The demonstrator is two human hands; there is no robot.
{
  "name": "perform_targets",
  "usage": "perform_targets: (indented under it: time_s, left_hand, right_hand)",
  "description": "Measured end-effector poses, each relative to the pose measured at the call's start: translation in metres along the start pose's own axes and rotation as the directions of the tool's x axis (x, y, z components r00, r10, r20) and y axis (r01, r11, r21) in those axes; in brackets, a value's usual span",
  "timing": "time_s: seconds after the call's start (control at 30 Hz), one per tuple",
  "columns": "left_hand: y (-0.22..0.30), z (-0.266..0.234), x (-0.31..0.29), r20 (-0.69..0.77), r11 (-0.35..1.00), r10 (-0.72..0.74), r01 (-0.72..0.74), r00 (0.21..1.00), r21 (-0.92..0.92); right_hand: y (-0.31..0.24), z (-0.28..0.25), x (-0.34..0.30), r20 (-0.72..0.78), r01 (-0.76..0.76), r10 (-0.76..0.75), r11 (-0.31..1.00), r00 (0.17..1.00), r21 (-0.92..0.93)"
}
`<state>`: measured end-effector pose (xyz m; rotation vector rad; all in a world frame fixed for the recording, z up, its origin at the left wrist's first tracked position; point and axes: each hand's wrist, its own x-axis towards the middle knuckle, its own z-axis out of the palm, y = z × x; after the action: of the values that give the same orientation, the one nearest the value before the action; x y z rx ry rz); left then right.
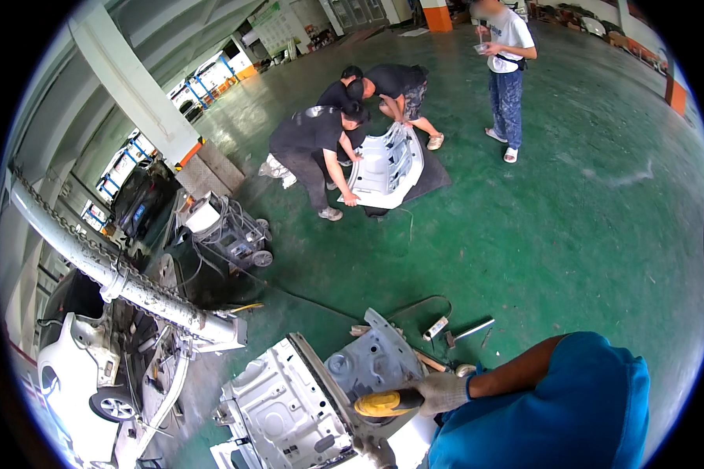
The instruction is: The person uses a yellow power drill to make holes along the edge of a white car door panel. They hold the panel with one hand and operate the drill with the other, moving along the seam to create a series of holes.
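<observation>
My right hand [443,392], in a light knitted glove, reaches in from the right from a blue sleeve [540,406]. Its fingers are closed on a yellow and black power tool [386,403], whose kind I cannot make out. The tool is over a grey sheet-metal car body part [379,356]. Beside that part, to the left, lies a white car panel [285,406] with pressed ribs and holes. At the lower edge my left hand [377,452], gloved too, is at the panel's near right corner; its fingers are dark and partly cut off.
A white power strip [436,328] and a hammer [469,332] lie beyond the metal parts. Left stand a chained white post [105,270], a wheeled machine [231,230] and a stripped white car [78,383]. Farther off, several people crouch around a white hood [387,168]; another person [508,74] stands.
</observation>
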<state>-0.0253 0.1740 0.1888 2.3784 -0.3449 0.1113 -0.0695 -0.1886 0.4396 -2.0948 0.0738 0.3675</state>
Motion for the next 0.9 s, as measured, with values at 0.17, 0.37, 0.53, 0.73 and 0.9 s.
perform_targets:
  time_s: [0.17,0.37,0.53,0.73,0.9]
  left_hand:
    - [-0.003,0.005,-0.002,0.002,0.999,-0.021,0.021,1.0,0.032]
    - [-0.005,0.004,-0.003,0.011,0.997,-0.029,0.029,1.0,0.073]
    - [-0.004,0.008,-0.001,-0.022,0.993,-0.101,0.1,0.995,-0.058]
    - [-0.014,0.009,0.0,-0.013,0.992,0.068,-0.066,0.998,0.105]
    - [-0.006,0.006,0.005,-0.004,0.999,0.031,-0.031,1.0,0.019]
  right_hand:
    - [-0.006,-0.006,-0.004,-0.023,0.026,-0.026,1.0,0.999,-0.001]
    - [-0.011,-0.008,-0.005,-0.012,0.013,-0.014,1.0,1.0,-0.026]
    - [-0.014,-0.009,-0.003,-0.02,0.033,-0.034,0.999,0.999,-0.041]
    - [-0.018,-0.014,-0.004,0.001,-0.012,0.012,0.999,1.0,-0.032]
    - [-0.02,-0.014,-0.003,0.002,0.0,0.0,0.998,1.0,-0.066]
